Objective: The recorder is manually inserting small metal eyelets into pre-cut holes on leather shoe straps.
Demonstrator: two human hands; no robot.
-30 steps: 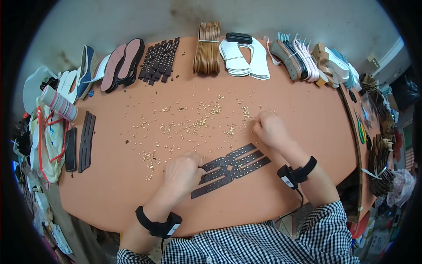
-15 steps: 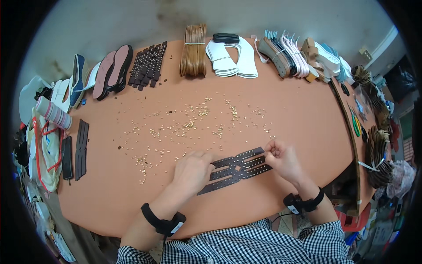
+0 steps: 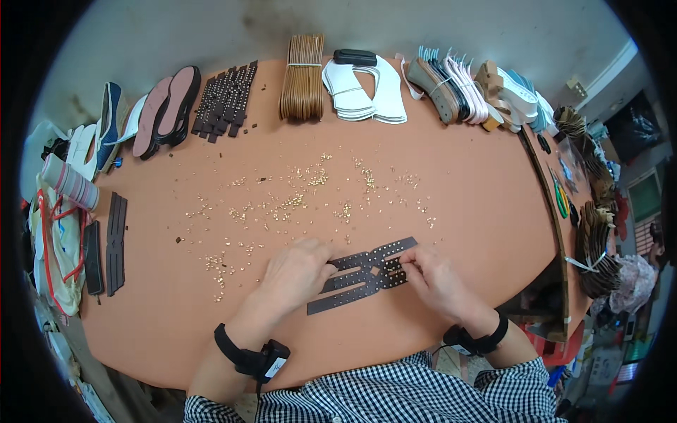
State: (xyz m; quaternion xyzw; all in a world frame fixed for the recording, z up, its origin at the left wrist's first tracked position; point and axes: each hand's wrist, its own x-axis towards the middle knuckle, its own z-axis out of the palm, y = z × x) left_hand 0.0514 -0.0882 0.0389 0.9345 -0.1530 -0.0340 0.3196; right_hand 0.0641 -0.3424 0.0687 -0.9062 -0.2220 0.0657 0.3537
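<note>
A dark brown strap piece (image 3: 347,302), cut into several long strips joined at the middle, lies flat in front of me at a slant. Rows of small gold studs dot its strips, and a diamond-shaped hole is at its centre. My left hand (image 3: 300,273) grips its left part, fingers curled, covering the ends of the upper strips. Over the right half, my right hand (image 3: 436,283) has thumb and forefinger pinched together at the strips; what is between the fingertips is too small to make out. Loose gold studs (image 3: 295,201) lie scattered across the table beyond both hands.
Stacked studded dark pieces (image 3: 224,102), a brown strip bundle (image 3: 302,88), white cut-outs (image 3: 388,88) and shoe soles (image 3: 154,116) line the far edge. Plain dark straps (image 3: 116,243) lie left. A raised wooden edge (image 3: 550,204) bounds the right side, with scissors (image 3: 560,199) past it.
My right hand has moved left and slightly down from the strap's right end onto its strips, with fingertips pinched. My left hand stays on the strap piece. The whole view has shifted slightly.
</note>
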